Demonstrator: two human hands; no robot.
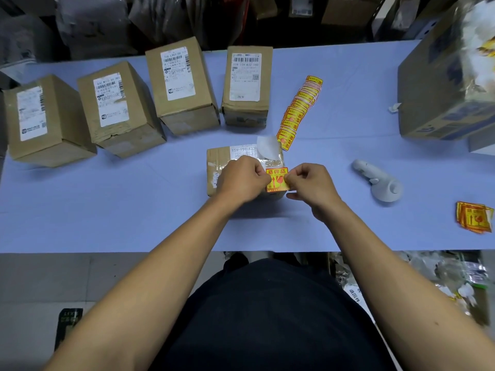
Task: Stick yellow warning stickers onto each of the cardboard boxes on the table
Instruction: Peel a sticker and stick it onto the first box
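While the left hand [242, 180] and right hand [312, 184] pinch its 9 and 3 o'clock edges, the yellow sticker [277, 179] spans the gap above the cardboard box [218, 159].

Worktop [112, 210]: pale blue surface, loaded along the far edge and the right side.

We note four upright cardboard boxes [184, 84] in a row by the far edge toward the left corner, a fifth box [217, 159] near the middle, a strip of yellow stickers [300, 105] just beyond it, a white handheld device [377, 183] to the right, a loose sticker pile [474, 216] at the right edge, and a large carton [439, 89] at the far right corner.
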